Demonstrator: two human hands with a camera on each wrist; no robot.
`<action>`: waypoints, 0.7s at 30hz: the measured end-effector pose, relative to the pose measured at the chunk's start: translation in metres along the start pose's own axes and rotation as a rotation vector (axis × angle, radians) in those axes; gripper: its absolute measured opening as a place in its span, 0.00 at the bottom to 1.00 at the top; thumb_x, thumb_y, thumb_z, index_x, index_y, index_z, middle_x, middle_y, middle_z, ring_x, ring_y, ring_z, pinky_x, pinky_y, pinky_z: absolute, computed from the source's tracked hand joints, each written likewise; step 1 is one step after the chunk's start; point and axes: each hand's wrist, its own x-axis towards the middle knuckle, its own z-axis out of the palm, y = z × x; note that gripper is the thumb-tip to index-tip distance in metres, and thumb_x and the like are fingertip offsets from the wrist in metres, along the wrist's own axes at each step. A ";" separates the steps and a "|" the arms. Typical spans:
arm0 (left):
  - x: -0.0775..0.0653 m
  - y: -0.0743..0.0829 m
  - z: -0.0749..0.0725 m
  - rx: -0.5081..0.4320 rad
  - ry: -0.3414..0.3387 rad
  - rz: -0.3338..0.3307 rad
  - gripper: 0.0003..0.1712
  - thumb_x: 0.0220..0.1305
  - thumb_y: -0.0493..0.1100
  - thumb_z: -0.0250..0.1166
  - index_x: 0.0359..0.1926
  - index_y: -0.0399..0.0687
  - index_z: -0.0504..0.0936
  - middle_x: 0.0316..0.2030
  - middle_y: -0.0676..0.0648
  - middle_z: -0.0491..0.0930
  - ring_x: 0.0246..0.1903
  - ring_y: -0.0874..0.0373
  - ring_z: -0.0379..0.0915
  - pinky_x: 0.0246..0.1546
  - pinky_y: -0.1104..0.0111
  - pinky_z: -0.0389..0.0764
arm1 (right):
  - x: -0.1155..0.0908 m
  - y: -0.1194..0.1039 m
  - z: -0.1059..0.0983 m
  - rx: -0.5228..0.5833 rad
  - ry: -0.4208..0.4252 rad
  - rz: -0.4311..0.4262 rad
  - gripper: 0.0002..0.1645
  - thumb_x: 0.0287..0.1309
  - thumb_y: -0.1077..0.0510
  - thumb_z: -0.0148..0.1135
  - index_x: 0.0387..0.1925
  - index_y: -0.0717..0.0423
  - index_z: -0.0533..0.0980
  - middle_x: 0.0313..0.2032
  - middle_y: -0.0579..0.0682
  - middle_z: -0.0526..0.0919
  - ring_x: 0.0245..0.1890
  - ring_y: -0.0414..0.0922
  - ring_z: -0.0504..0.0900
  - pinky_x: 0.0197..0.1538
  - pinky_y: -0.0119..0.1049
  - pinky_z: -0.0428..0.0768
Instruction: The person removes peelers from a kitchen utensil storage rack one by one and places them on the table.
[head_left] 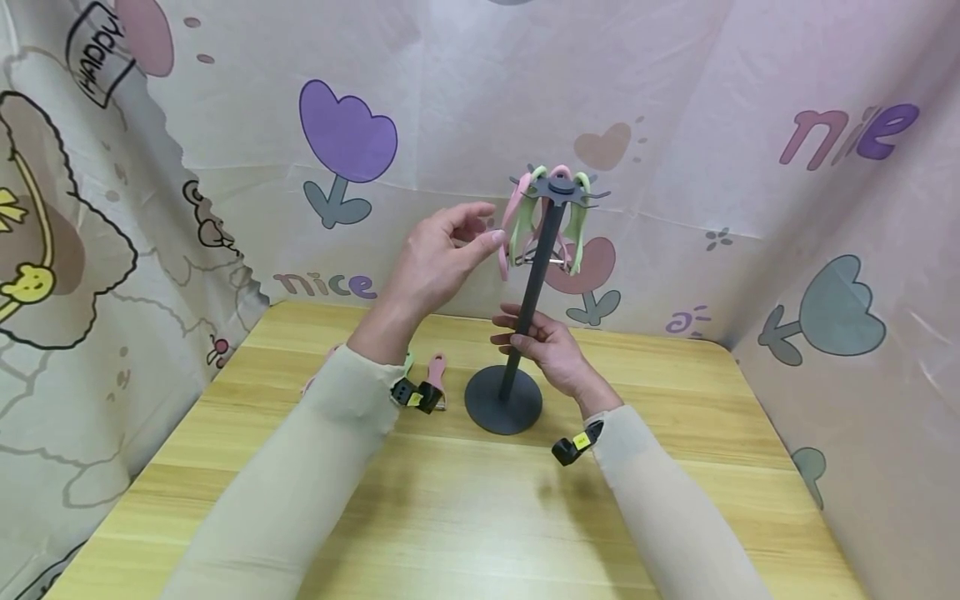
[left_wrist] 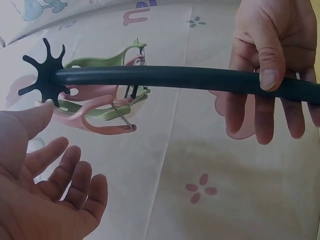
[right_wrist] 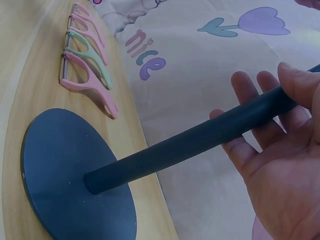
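A dark stand with a round base [head_left: 503, 400] and an upright pole [head_left: 542, 262] stands on the table, its top a ring of hooks [head_left: 561, 187]. Several Y-shaped peelers hang there, among them a green peeler [head_left: 576, 223] and a pink peeler [left_wrist: 90, 114]. My right hand [head_left: 553, 350] grips the pole's lower half, thumb on one side and fingers on the other. Beside the hanging peelers is my left hand [head_left: 444, 254], its fingers loosely bent and holding nothing. Its thumb tip is close to the hooks in the left wrist view; whether it touches is unclear.
More peelers lie in a row on the wooden table [head_left: 465, 517] left of the base, including a pink peeler [right_wrist: 90, 80] and a green peeler [right_wrist: 90, 55]. My left forearm partly covers them in the head view. A patterned cloth [head_left: 465, 125] hangs behind the table.
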 end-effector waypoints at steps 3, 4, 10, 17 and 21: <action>0.007 0.001 0.002 0.007 -0.012 0.007 0.28 0.72 0.55 0.70 0.70 0.61 0.79 0.56 0.51 0.81 0.57 0.57 0.77 0.56 0.58 0.81 | 0.000 0.000 0.000 -0.002 0.000 -0.004 0.30 0.74 0.69 0.57 0.75 0.61 0.68 0.65 0.60 0.81 0.58 0.51 0.88 0.64 0.51 0.82; 0.010 0.001 0.003 0.010 -0.017 0.008 0.28 0.72 0.55 0.70 0.70 0.61 0.79 0.57 0.52 0.81 0.57 0.57 0.77 0.57 0.58 0.80 | 0.000 0.000 0.000 -0.003 0.001 -0.005 0.30 0.75 0.69 0.56 0.75 0.61 0.68 0.65 0.60 0.81 0.58 0.51 0.88 0.64 0.50 0.82; 0.019 0.003 0.007 0.012 -0.023 0.024 0.24 0.73 0.54 0.70 0.66 0.58 0.83 0.57 0.52 0.81 0.58 0.57 0.77 0.60 0.58 0.78 | 0.000 0.000 0.000 -0.013 0.003 0.000 0.30 0.75 0.69 0.56 0.75 0.60 0.68 0.65 0.59 0.82 0.58 0.52 0.87 0.64 0.51 0.82; 0.020 0.006 0.009 -0.028 -0.018 0.034 0.22 0.74 0.50 0.69 0.64 0.52 0.84 0.58 0.50 0.83 0.59 0.56 0.79 0.62 0.56 0.78 | 0.000 0.000 0.001 -0.029 0.007 0.014 0.29 0.75 0.69 0.56 0.74 0.59 0.69 0.66 0.61 0.80 0.59 0.53 0.87 0.65 0.52 0.81; 0.019 0.007 0.010 -0.047 -0.019 0.016 0.21 0.74 0.49 0.69 0.63 0.52 0.84 0.56 0.50 0.84 0.57 0.56 0.79 0.61 0.57 0.79 | 0.000 0.000 0.000 -0.035 0.008 0.017 0.29 0.75 0.68 0.56 0.74 0.60 0.69 0.66 0.62 0.80 0.60 0.53 0.87 0.65 0.52 0.81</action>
